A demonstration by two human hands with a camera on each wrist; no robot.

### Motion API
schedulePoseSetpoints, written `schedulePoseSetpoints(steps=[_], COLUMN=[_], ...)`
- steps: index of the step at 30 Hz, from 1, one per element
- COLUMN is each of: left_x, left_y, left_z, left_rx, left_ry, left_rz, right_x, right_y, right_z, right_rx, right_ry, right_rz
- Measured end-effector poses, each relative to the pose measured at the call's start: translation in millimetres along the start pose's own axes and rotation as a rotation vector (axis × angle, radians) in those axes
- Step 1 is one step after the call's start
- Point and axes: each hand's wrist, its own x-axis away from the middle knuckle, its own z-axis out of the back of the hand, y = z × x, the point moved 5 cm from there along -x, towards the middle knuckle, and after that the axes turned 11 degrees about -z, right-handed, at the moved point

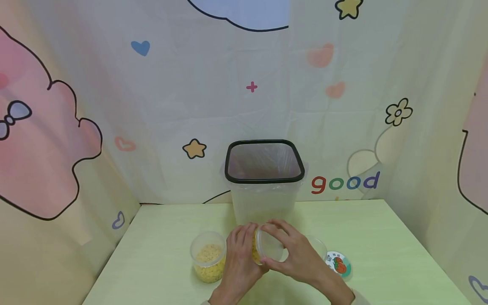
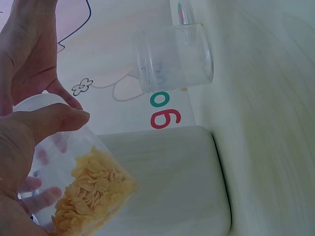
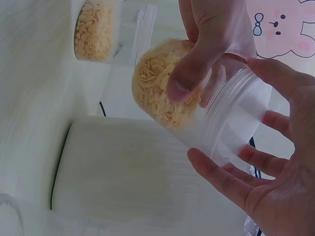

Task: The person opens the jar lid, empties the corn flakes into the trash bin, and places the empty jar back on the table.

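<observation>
My left hand (image 1: 242, 254) grips the body of a clear plastic jar (image 3: 162, 88) of yellow flakes, held tilted above the table. In the right wrist view, the flakes lie toward the jar's base. Its translucent lid (image 3: 241, 115) faces my right hand (image 1: 295, 252), whose thumb and fingertips pinch the edge from opposite sides. To the left of my hands stands a second jar (image 1: 207, 254), uncovered and partly filled with similar flakes. A third clear jar (image 2: 177, 59), with no flakes visible inside, stands to the right, partly hidden by my right hand in the head view.
Behind my hands stands a pale bin (image 1: 263, 201) with a black rim and a plastic liner, close to the printed curtain (image 1: 171, 84). A round disc with a tomato picture (image 1: 339, 264) lies to the right on the light green table (image 1: 385, 245).
</observation>
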Motion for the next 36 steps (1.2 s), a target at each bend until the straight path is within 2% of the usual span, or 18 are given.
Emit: schedulePoseSetpoints(steps=[7, 16, 26, 28, 31, 36], left_x=[-1.5, -2.4, -0.9, -0.8, -1.2, -2.4], left_y=[0.3, 0.4, -0.3, -0.4, -0.7, -1.9], left_z=[0.1, 3.5, 3.4, 3.3, 3.4, 4.6], left_rx=[-0.007, 0.036, 0.072, 0.082, 0.086, 0.069], left_ry=[-0.002, -0.002, -0.034, -0.04, -0.046, -0.036], left_rz=[-0.013, -0.027, 0.013, 0.022, 0.034, 0.05], right_x=[-0.4, 2.5, 3.9, 3.7, 2.2, -1.4], right_y=[2, 1, -2, -3, -5, -7], right_z=[2, 2, 2, 2, 4, 11], right_rx=[-0.011, 0.01, -0.014, -0.004, 0.025, 0.064], right_ry=[-0.015, -0.052, -0.093, -0.089, -0.04, 0.061], right_rz=[0.041, 0.198, 0.24, 0.226, 0.151, -0.103])
